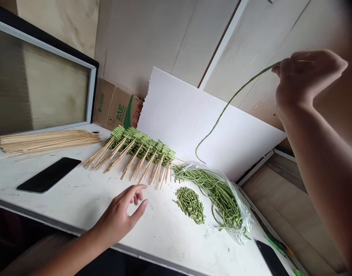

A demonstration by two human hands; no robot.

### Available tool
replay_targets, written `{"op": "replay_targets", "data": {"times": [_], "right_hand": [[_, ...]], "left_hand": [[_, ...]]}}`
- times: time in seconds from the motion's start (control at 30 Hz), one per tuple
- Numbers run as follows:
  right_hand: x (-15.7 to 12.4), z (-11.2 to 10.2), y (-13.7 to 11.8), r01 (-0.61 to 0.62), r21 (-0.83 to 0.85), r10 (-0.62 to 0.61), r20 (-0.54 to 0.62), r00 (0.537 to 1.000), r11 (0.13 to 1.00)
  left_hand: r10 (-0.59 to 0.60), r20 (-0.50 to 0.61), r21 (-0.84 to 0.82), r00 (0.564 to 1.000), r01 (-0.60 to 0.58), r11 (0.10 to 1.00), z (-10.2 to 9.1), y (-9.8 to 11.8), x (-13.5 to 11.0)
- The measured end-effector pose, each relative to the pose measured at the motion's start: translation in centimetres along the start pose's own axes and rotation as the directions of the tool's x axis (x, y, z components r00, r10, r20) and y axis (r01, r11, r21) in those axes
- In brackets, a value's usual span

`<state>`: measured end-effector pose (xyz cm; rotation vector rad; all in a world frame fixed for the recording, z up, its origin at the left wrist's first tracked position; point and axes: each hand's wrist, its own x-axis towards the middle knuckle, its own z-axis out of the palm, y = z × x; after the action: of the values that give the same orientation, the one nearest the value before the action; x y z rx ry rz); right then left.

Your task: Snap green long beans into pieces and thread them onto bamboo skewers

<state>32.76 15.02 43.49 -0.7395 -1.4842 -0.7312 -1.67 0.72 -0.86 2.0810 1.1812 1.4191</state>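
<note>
Your right hand (pixel 308 80) is raised at the far right, its fingers pinched shut on the end of a long green bean (pixel 233 96) that dangles in front of a white board (pixel 176 115). Your left hand (pixel 118 218) is open, fingers spread, over the white tabletop (pixel 78 207), nearest a heap of cut bean pieces (pixel 189 205). Just right of it, a clear plastic bag (pixel 236 207) holds whole beans. Farther left lie a row of skewered beans (pixel 141 145) and bare bamboo skewers (pixel 46 142).

A dark-framed glass panel (pixel 40 82) stands at upper left, with beige wall panels (pixel 153 42) across the top of the frame. A white board (pixel 193 115) leans behind the white counter (pixel 78 207), and a wooden floor (pixel 288 199) shows at lower right.
</note>
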Motion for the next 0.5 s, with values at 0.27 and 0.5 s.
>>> {"op": "replay_targets", "data": {"times": [0.27,0.5], "right_hand": [[-2.6,-0.6,-10.8,-0.061,0.261,0.063,0.001,0.998,0.964],[-8.4,-1.6,-16.7,-0.191,0.47,0.167,0.093,0.982,0.862]], "left_hand": [[-0.105,-0.166,-0.194,0.98,0.072,0.978,-0.9,2.4,5.3],[-0.137,0.164,-0.345,0.977,0.187,0.92,0.0,0.8,4.6]]}}
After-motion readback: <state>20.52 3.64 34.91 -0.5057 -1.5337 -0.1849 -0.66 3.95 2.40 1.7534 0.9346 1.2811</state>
